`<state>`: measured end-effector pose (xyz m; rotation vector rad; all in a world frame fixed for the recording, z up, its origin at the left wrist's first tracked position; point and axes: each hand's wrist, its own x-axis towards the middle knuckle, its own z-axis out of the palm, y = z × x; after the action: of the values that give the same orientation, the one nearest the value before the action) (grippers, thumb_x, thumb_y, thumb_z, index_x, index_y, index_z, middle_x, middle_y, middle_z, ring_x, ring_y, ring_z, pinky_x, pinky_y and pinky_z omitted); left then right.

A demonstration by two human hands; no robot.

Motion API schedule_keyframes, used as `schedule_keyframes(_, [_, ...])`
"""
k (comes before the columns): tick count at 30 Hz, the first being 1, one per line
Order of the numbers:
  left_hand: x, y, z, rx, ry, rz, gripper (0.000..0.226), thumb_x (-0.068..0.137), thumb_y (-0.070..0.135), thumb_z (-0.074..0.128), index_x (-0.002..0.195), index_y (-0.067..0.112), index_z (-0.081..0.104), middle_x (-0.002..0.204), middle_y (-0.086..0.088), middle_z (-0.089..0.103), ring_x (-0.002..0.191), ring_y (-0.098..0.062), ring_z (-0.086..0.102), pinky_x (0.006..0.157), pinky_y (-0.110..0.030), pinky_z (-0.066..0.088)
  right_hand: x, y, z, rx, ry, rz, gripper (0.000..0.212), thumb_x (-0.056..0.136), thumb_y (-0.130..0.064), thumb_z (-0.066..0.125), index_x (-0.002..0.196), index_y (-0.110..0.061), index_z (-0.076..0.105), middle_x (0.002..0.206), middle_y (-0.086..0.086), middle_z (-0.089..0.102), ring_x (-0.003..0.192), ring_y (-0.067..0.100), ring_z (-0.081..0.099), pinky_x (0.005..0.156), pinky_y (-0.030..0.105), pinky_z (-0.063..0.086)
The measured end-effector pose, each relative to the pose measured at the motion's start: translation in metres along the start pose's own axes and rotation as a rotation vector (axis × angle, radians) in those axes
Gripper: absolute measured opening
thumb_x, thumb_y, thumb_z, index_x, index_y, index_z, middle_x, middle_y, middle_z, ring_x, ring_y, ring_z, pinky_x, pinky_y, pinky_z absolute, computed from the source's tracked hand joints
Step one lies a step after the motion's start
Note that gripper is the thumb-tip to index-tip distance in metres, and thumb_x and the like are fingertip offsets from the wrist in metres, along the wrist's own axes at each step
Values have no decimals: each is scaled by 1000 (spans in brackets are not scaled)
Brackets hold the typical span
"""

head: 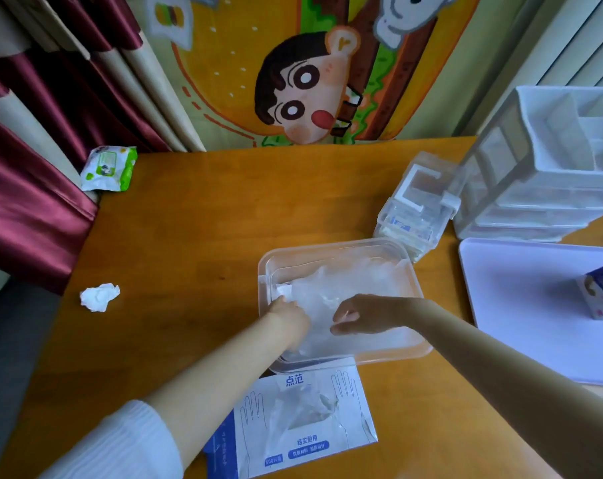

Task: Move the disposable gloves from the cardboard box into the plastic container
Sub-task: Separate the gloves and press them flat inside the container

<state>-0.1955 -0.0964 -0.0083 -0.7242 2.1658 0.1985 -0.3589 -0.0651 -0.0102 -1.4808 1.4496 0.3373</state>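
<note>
Gloves are split between two places at this moment. Nearest the camera, the cardboard box lies flat on the wooden table with its printed face up, and a small clump of clear film pokes out of its opening, so some gloves appear to be left inside. It sits just in front of the plastic container, probably so each handful has only a short way to travel.

Just beyond, the container holds the bulk of the disposable gloves as a loose, crinkled heap filling most of its floor. Both hands are down inside it. The left hand reaches in at the near left corner, its fingers buried in the film, so I cannot tell whether they are closed on anything. The right hand hovers over the middle of the heap with thumb and fingers drawn close together, seemingly pinching or pressing the thin plastic. My judgement is that the hands are settling the pile so it lies below the rim.

To the right lies a white lid, set aside. Farther back stand a small clear box and a drawer organiser; on the left lie a crumpled tissue and a wipes packet.
</note>
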Motion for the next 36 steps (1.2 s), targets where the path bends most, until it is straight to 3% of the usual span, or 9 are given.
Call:
schedule_keyframes(3, [-8, -3, -10, -242, 60, -9, 27, 94, 28, 47, 100, 9, 65, 104, -10, 65, 85, -24, 53, 66, -28, 37, -5, -5, -6, 284, 183, -30, 30, 99, -34, 43, 105, -11, 62, 101, 4, 72, 85, 16, 69, 85, 33, 54])
schedule_keyframes(7, [5, 3, -11, -443, 328, -97, 32, 99, 32, 40, 106, 7, 59, 117, -14, 58, 97, -27, 56, 75, -33, 43, 7, -2, -2, -20, 544, -46, 20, 99, -19, 44, 109, -13, 59, 98, 7, 70, 78, 18, 67, 73, 28, 54])
schedule_keyframes(10, [24, 14, 2, -402, 280, -106, 43, 96, 17, 49, 136, 7, 37, 145, -16, 24, 122, -32, 42, 90, -41, 43, 22, 1, 9, -222, 393, 57, 50, 94, -32, 55, 135, -10, 38, 122, 14, 58, 106, 27, 58, 88, 34, 46])
schedule_keyframes(13, [38, 17, 16, -233, 143, -142, 62, 89, 20, 58, 140, 10, 24, 142, -15, 23, 129, -34, 31, 96, -42, 38, 30, 7, 18, -422, 222, 206, 95, 89, -44, 58, 147, 4, 1, 146, 21, 33, 131, 31, 40, 105, 35, 36])
schedule_keyframes(15, [43, 16, 20, -129, 95, -179, 70, 88, 25, 61, 142, 9, 19, 142, -15, 21, 131, -38, 27, 100, -43, 38, 31, 12, 20, -524, 234, 259, 103, 86, -47, 60, 147, 3, -5, 148, 19, 30, 133, 31, 38, 108, 36, 33])
schedule_keyframes(19, [45, 14, 20, -35, 73, -259, 78, 89, 34, 61, 144, 5, 13, 145, -19, 20, 133, -42, 29, 104, -44, 37, 32, 16, 22, -701, 342, 287, 101, 83, -43, 68, 148, -3, 1, 140, 15, 37, 127, 26, 43, 101, 30, 38])
schedule_keyframes(25, [43, 16, 21, 48, 62, -281, 87, 89, 40, 59, 148, 4, 7, 149, -26, 19, 136, -45, 29, 113, -59, 11, 33, 16, 20, -691, 376, 270, 88, 83, -35, 70, 146, -7, 14, 137, 13, 41, 126, 26, 43, 100, 30, 40])
schedule_keyframes(30, [30, 12, 13, 73, 90, -252, 61, 96, 35, 46, 146, 6, 26, 147, -20, 33, 135, -38, 35, 113, -59, 11, 18, 14, 17, -574, 401, 212, 62, 89, -24, 64, 139, -8, 31, 133, 10, 46, 120, 26, 49, 94, 32, 42])
schedule_keyframes(36, [-18, 7, -8, -261, 527, -160, 38, 99, 23, 43, 135, 14, 45, 145, -7, 43, 130, -27, 42, 110, -43, 23, -29, -13, 12, -293, 781, -82, 30, 98, -16, 44, 128, -14, 49, 127, 2, 53, 116, 19, 49, 90, 30, 43])
